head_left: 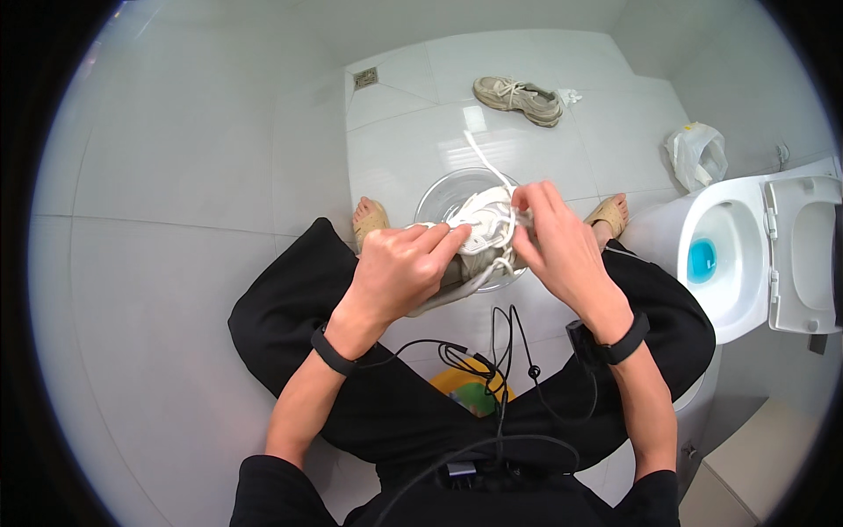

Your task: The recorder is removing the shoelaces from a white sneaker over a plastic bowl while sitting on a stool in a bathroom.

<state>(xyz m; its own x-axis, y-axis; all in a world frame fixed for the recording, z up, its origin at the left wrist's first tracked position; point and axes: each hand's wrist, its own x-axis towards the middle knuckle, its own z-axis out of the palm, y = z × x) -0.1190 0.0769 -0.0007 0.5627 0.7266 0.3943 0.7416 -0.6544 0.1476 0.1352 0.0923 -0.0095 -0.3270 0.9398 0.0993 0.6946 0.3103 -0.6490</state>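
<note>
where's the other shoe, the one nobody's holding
In the head view the beige shoe lies on its side on the white tiled floor, far from the person, between the floor drain and the white plastic bag.

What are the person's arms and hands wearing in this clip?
Both forearms are bare, with black sleeves pushed up near the elbows. Left hand and right hand wear no gloves. Each wrist carries a black band; thin black cables run from them.
</note>
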